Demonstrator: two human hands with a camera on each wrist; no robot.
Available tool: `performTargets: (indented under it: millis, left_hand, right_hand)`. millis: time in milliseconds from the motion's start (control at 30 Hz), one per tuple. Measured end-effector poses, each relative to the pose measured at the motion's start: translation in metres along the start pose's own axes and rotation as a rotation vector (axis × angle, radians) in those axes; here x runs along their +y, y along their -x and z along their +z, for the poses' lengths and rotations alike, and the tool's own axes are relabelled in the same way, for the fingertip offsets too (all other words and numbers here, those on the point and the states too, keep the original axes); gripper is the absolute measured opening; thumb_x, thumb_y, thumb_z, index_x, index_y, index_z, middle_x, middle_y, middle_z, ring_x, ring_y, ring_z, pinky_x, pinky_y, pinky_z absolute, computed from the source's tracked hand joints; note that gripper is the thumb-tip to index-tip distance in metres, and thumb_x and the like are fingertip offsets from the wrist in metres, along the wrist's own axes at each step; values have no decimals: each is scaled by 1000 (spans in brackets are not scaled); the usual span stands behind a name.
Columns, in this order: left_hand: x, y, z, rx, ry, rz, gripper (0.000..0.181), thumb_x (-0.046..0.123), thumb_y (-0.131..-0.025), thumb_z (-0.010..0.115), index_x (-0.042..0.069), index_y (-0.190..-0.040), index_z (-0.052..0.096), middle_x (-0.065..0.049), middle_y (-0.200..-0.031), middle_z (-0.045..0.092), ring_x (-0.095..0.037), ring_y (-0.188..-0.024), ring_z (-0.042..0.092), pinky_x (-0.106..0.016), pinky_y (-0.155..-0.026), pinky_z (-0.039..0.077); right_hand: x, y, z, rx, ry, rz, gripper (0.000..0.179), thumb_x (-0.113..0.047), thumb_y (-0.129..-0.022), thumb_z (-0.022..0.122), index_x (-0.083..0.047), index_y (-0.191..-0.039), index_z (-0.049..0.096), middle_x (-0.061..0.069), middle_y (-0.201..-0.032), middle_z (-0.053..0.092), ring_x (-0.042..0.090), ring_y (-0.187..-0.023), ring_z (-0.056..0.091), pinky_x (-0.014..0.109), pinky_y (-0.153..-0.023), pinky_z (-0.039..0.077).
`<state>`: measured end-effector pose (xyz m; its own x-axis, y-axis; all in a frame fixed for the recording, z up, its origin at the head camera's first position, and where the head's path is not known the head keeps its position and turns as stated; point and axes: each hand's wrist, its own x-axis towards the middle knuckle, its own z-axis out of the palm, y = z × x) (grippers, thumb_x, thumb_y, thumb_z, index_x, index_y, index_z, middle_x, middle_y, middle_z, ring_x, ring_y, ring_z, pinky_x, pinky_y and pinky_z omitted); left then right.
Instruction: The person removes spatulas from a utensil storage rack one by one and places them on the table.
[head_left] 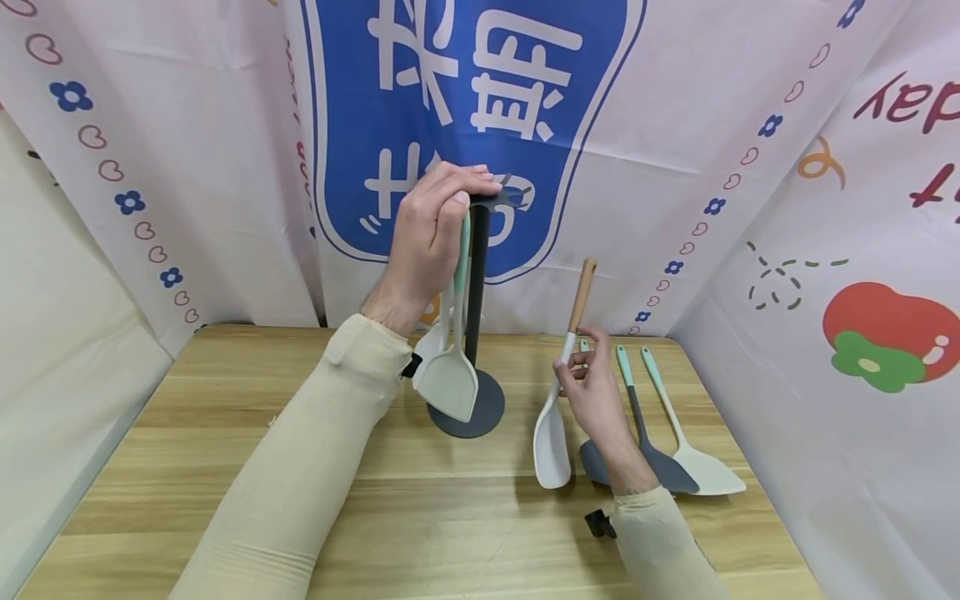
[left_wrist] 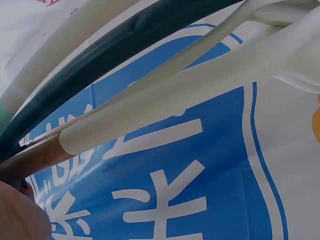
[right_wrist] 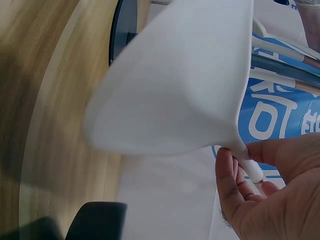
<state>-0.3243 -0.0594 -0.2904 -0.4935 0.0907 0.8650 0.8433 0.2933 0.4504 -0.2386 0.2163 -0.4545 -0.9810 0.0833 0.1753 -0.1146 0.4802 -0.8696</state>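
Observation:
My left hand (head_left: 427, 225) grips the top of a black utensil stand (head_left: 476, 283), fingers over its hooks and thumb in front. Hanging beneath it are a pale turner (head_left: 450, 387) with a mint handle and white utensils with wooden handles, whose white shaft (left_wrist: 165, 107) crosses the left wrist view. To the stand's right, my right hand (head_left: 596, 396) pinches a white spatula (head_left: 552, 446) by its shaft between thumb and fingers. Its wooden handle points up and its broad head (right_wrist: 175, 90) tilts downward over the table.
On the wooden table (head_left: 420, 533), right of my right hand, lie a grey turner (head_left: 663, 468) and a pale turner (head_left: 708, 472), both mint-handled. Another dark utensil (head_left: 592, 462) is partly hidden by my right forearm. A printed cloth (head_left: 615, 208) hangs behind the table.

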Motion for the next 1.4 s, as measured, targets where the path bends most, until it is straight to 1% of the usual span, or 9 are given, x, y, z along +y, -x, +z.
performTargets:
  millis: [100,200,333,467,600,767,1033,1233,1400]
  left_hand:
    - [0,0,0,0,1,0,56,25,-117,37,5,-128,88,-17,-139,82,-32,-144,74,-37,-131,55]
    - [0,0,0,-1,3,0,56,25,-117,37,5,-128,88,-17,-139,82,-32,-144,74,-36,-132,55]
    - [0,0,0,-3,3,0,56,25,-117,37,4,-128,88,-18,-139,82,-33,-145,74,-37,-132,55]
    - [0,1,0,-7,2,-3,56,24,-117,37,4,-129,88,-18,-140,82,-33,-145,74,-37,-132,55]
    - [0,1,0,-11,1,-9,55,24,-117,37,4,-129,87,-18,-140,82,-33,-146,73,-36,-132,55]
    - [0,0,0,-9,2,-8,55,24,-116,37,4,-129,87,-18,-140,82,-34,-146,73,-37,-132,55]
    - [0,0,-1,-3,0,5,55,24,-116,38,3,-128,88,-18,-139,82,-33,-145,74,-37,-130,56]
    - [1,0,-1,-1,9,10,56,24,-116,37,3,-128,88,-18,-138,82,-33,-144,74,-37,-130,56]
    - [1,0,0,-2,10,7,56,25,-116,37,4,-128,88,-18,-138,82,-33,-144,74,-37,-130,56]
  right_hand:
    - [2,1,0,-3,21,8,64,-6,-117,68,-13,-171,34,22,-122,69,36,-103,80,46,-86,75]
    - [3,1,0,-9,40,15,62,-7,-117,69,-11,-170,36,21,-120,69,35,-102,81,44,-84,74]
    - [8,1,0,-13,59,32,62,-8,-117,69,-11,-170,37,20,-117,69,29,-96,80,37,-79,72]
    - [13,1,0,-15,57,48,61,-6,-117,68,-9,-169,38,19,-113,69,27,-91,78,31,-74,71]
    - [18,1,1,-17,63,70,61,-5,-117,69,-8,-169,37,19,-112,69,27,-91,77,27,-72,68]
    - [24,-1,3,-17,109,101,64,-4,-116,70,-7,-170,37,17,-113,69,25,-92,76,21,-71,65]
    - [32,-3,2,-39,160,129,58,-7,-117,69,-3,-166,38,16,-115,68,28,-98,77,26,-76,66]
    - [39,-8,1,-63,186,147,57,-8,-116,71,-2,-164,39,12,-109,67,23,-93,75,24,-71,62]
    - [46,-12,1,-80,200,153,59,-6,-114,73,-1,-163,40,12,-104,68,23,-89,75,25,-69,60]
